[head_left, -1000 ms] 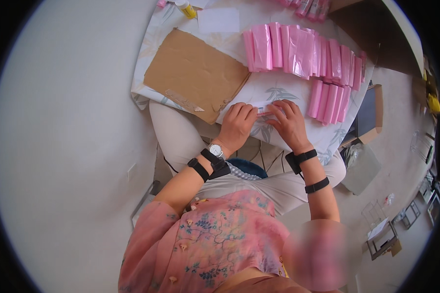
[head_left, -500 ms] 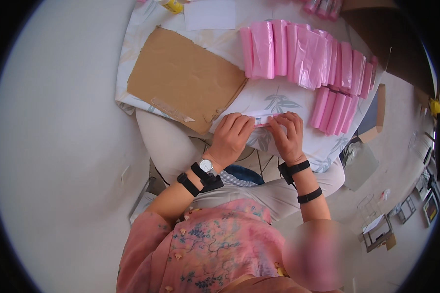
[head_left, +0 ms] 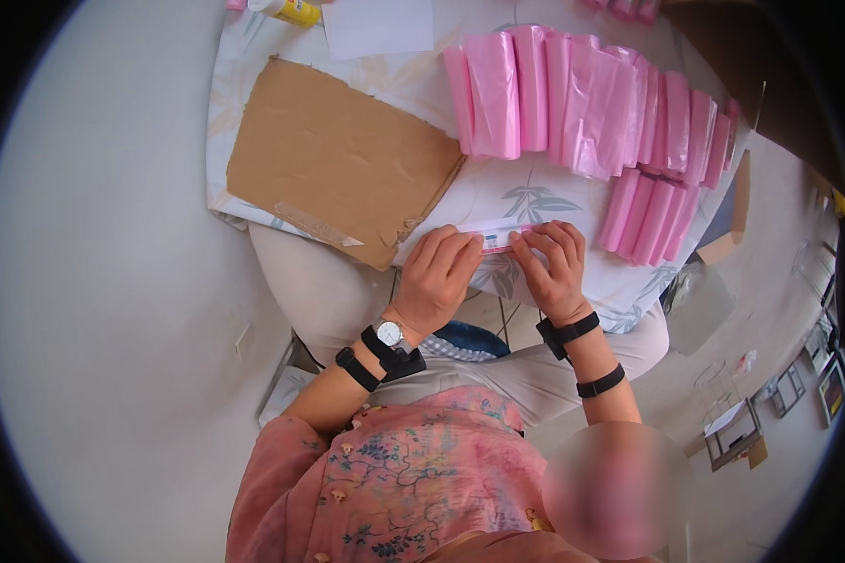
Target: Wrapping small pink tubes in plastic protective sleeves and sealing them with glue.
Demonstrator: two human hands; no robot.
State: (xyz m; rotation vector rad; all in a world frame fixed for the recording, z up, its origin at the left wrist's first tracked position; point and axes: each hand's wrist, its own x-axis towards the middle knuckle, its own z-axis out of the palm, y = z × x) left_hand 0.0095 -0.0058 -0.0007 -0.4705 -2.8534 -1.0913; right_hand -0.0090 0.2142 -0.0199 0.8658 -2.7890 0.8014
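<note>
My left hand (head_left: 432,281) pinches the left end of a narrow white paper strip (head_left: 496,241), which has pink edging and a small blue printed patch. At its other end, the thumb and fingers of my right hand (head_left: 554,272) close on the same strip. It is stretched level between both hands, just over the near edge of the table. Beyond my right hand lies a short row of pink plastic bag rolls (head_left: 650,216). Behind that runs a longer row of pink rolls (head_left: 587,108), packed side by side. A flat brown cardboard sheet (head_left: 338,155) lies beyond my left hand.
A leaf-patterned white cloth (head_left: 535,192) covers the table. At the far left are a white sheet of paper (head_left: 378,26) and a yellow-and-white container (head_left: 293,11). A dark brown box (head_left: 732,56) stands at the far right. Metal frames (head_left: 732,436) rest on the floor to the right.
The view has shifted slightly, so the table things appear a little to the left or lower. Both hands keep hold of the strip, and its blue patch shows more fully between the fingers.
</note>
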